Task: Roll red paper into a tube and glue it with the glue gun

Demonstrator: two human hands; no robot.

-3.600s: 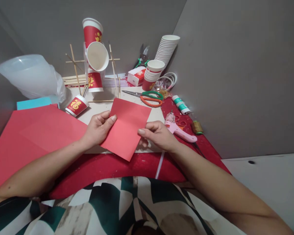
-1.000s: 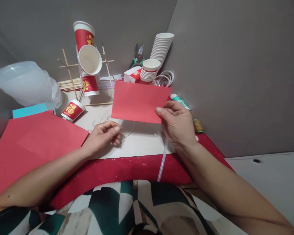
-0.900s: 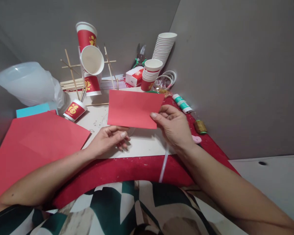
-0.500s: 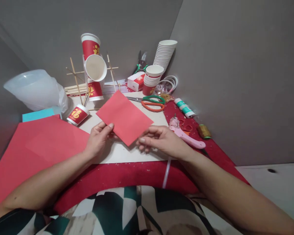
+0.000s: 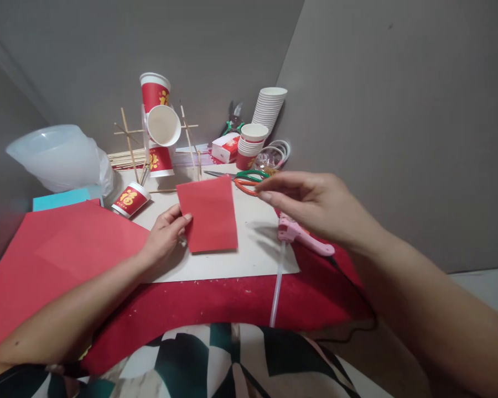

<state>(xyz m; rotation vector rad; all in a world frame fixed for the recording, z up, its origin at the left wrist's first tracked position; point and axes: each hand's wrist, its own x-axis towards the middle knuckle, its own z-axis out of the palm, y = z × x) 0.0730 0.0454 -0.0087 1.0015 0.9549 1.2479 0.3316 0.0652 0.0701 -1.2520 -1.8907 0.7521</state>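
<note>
A red paper square (image 5: pixel 209 215) is pinched at its left edge by my left hand (image 5: pixel 166 232), thumb on top, above the white board (image 5: pixel 232 265). My right hand (image 5: pixel 315 204) is raised to the right of the paper, apart from it, with thumb and fingers slightly separated and nothing between them. Beneath and beyond my right hand, the green-and-orange-handled scissors (image 5: pixel 249 181) lie on the board. The pink glue gun (image 5: pixel 305 239) is just below my right hand, a clear stick coming from it towards me.
Large red sheets (image 5: pixel 74 249) lie at the left by a tipped cup (image 5: pixel 130 199). Behind stand a cup-and-stick structure (image 5: pixel 157 160), a plastic bag (image 5: pixel 66 160), a white-and-red box (image 5: pixel 225 148) and stacked paper cups (image 5: pixel 269 108). A black cable (image 5: pixel 369 304) runs at the right.
My right hand has left the paper and moved up and right. The red square has turned from a diamond to nearly upright, still in my left hand. The view has shifted slightly.
</note>
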